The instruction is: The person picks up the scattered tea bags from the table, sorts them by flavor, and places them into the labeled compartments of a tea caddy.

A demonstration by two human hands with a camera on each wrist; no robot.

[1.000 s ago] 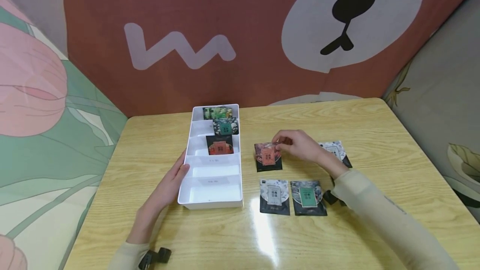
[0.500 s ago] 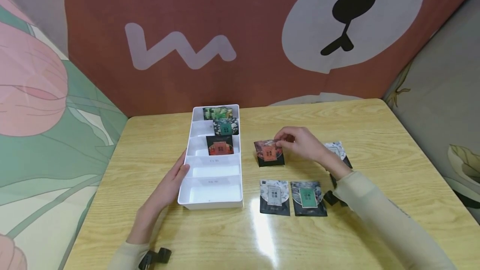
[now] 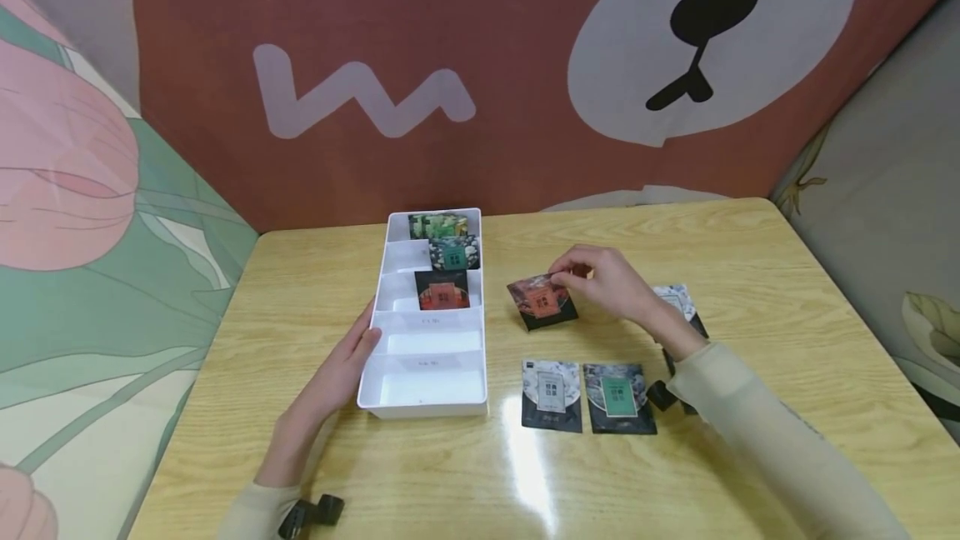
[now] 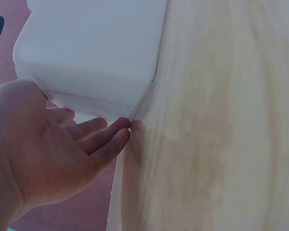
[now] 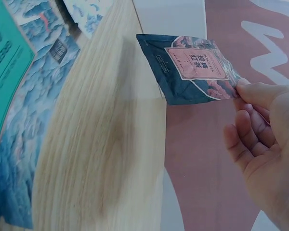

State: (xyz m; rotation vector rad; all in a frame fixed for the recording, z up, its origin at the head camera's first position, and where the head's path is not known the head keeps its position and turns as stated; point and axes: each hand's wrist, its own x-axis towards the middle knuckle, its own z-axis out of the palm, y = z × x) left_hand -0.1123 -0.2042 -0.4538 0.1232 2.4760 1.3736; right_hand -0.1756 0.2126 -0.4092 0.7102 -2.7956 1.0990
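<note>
A red-labelled black tea sachet (image 3: 542, 302) hangs tilted over the table, its upper right corner pinched between thumb and fingers of my right hand (image 3: 607, 280). The right wrist view shows the same sachet (image 5: 192, 70) with its printed face visible. My left hand (image 3: 337, 369) holds the left side of a white divided box (image 3: 423, 408), thumb at the rim and fingers along the outer wall. In the left wrist view, fingertips touch the lower edge of the box (image 4: 91, 53). Sachets stand in its three far compartments: green pictured (image 3: 437, 226), green-labelled (image 3: 454, 255) and red-labelled (image 3: 442, 291).
On the wooden table (image 3: 420, 473), a white-and-grey sachet (image 3: 551, 397) and a green-labelled sachet (image 3: 620, 399) lie side by side. Another pale sachet (image 3: 678, 300) lies partly hidden behind the right forearm. A printed cloth (image 3: 517, 157) rises behind the table's far edge.
My right hand has lifted the red-labelled tea sachet and moved it slightly right, tilting it. The left hand and box stay in place.
</note>
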